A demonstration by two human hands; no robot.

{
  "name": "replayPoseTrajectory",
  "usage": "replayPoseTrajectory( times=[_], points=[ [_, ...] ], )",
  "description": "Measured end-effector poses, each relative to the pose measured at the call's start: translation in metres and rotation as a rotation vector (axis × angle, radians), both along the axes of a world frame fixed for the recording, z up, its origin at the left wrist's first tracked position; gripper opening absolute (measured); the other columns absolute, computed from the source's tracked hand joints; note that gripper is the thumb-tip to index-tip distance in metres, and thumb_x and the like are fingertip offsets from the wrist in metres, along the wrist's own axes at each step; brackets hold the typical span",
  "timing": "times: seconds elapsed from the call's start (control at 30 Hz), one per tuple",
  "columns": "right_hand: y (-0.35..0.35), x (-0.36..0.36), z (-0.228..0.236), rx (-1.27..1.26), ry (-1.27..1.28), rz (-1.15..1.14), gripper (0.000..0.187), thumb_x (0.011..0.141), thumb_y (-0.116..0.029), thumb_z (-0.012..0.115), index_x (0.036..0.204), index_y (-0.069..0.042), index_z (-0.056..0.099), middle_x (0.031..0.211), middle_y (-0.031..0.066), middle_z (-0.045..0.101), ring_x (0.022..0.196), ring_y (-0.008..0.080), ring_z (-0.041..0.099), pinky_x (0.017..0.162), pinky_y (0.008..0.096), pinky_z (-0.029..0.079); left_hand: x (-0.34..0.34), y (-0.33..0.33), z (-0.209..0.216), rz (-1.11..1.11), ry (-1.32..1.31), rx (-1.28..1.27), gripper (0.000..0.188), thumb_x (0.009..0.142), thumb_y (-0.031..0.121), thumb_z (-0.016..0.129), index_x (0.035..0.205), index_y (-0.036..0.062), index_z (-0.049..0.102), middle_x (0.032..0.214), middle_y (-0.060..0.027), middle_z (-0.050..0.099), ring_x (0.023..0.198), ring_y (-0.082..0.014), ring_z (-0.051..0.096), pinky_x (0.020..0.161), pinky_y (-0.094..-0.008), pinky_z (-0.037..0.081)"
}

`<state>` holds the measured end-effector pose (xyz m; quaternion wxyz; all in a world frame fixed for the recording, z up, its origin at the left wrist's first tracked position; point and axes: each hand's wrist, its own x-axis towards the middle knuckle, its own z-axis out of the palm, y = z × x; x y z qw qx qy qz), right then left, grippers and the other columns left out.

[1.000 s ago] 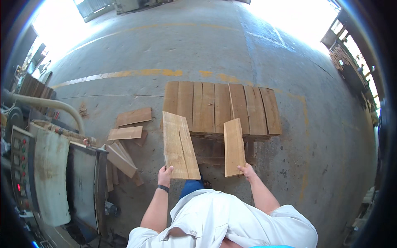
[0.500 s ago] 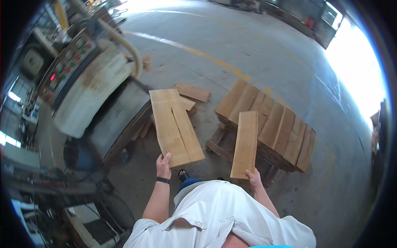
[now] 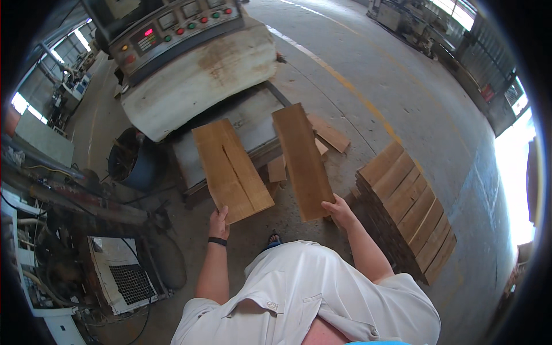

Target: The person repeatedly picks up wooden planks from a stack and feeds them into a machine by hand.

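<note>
My left hand (image 3: 219,222) grips the near end of a wide wooden board (image 3: 230,169), which has a long dark crack along its middle. The far end of this board overlaps the machine's metal table (image 3: 192,149) in the view; whether it touches cannot be told. A narrower, darker wooden board (image 3: 303,164) is held by its near right corner in my right hand (image 3: 340,211), thumb on top. The two boards are side by side, a gap between them.
A large machine with a control panel (image 3: 178,31) stands ahead on the left. A blue bin (image 3: 138,167) sits beside its table. Loose wood pieces (image 3: 330,133) lie on the floor beyond the boards. To the right is a stack of boards (image 3: 411,213).
My view has swung left toward the machine, so the board stack now sits farther right. Both boards stay in my hands, and the right one has come closer to the left one.
</note>
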<state>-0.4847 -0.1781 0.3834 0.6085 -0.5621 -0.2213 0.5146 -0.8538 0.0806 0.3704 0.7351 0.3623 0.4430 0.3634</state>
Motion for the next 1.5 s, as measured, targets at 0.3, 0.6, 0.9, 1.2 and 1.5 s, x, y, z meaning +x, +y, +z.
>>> replayPoseTrajectory(
  times=[0.3, 0.6, 0.9, 1.2, 1.5],
  points=[
    [0.186, -0.016, -0.061, -0.161, -0.093, 0.139, 0.060, 0.083, -0.019, 0.080, 0.132, 0.003, 0.054, 0.118, 0.0083, 0.066, 0.106, 0.0173, 0.062, 0.097, 0.0325, 0.048, -0.026, 0.081, -0.042, 0.108, 0.175, -0.021, 0.048, 0.094, 0.007, 0.065, 0.136, -0.0072, 0.048, 0.127, -0.0152, 0.061, 0.117, -0.0271, 0.060, 0.103, -0.0385, 0.046],
    [0.249, -0.003, -0.022, -0.234, -1.097, 0.245, 0.086, 0.072, -0.020, 0.085, 0.146, -0.009, 0.043, 0.148, 0.0162, 0.041, 0.132, 0.0324, 0.045, 0.108, 0.0422, 0.042, 0.035, 0.065, 0.009, -0.253, 1.258, 0.860, 0.083, 0.077, 0.018, 0.081, 0.149, 0.0081, 0.039, 0.152, -0.0225, 0.031, 0.141, -0.0440, 0.029, 0.116, -0.0490, 0.032],
    [0.267, 0.002, -0.003, -0.012, -1.624, 0.755, 0.085, 0.072, -0.025, 0.083, 0.147, -0.012, 0.046, 0.159, 0.0138, 0.029, 0.148, 0.0324, 0.027, 0.120, 0.0441, 0.026, 0.070, 0.079, -0.006, -0.551, 1.541, 0.959, 0.080, 0.076, 0.023, 0.081, 0.147, 0.0177, 0.045, 0.154, -0.0125, 0.033, 0.141, -0.0403, 0.032, 0.118, -0.0490, 0.032],
    [0.364, 0.021, -0.006, 0.027, -1.611, 0.749, 0.073, 0.073, -0.022, 0.079, 0.139, -0.008, 0.051, 0.151, 0.0181, 0.040, 0.143, 0.0359, 0.035, 0.117, 0.0438, 0.032, 0.090, 0.149, 0.007, -0.575, 1.486, 0.878, 0.081, 0.075, 0.021, 0.083, 0.147, 0.0155, 0.046, 0.153, -0.0134, 0.032, 0.141, -0.0392, 0.031, 0.117, -0.0459, 0.034],
    [0.465, 0.038, -0.022, -0.031, -1.592, 0.735, 0.077, 0.076, -0.024, 0.080, 0.144, -0.009, 0.046, 0.155, 0.0160, 0.035, 0.145, 0.0360, 0.031, 0.112, 0.0447, 0.039, 0.111, 0.248, 0.009, -0.581, 1.469, 0.853, 0.081, 0.076, 0.024, 0.082, 0.148, 0.0155, 0.046, 0.154, -0.0148, 0.031, 0.140, -0.0397, 0.031, 0.115, -0.0461, 0.038]
  ],
)
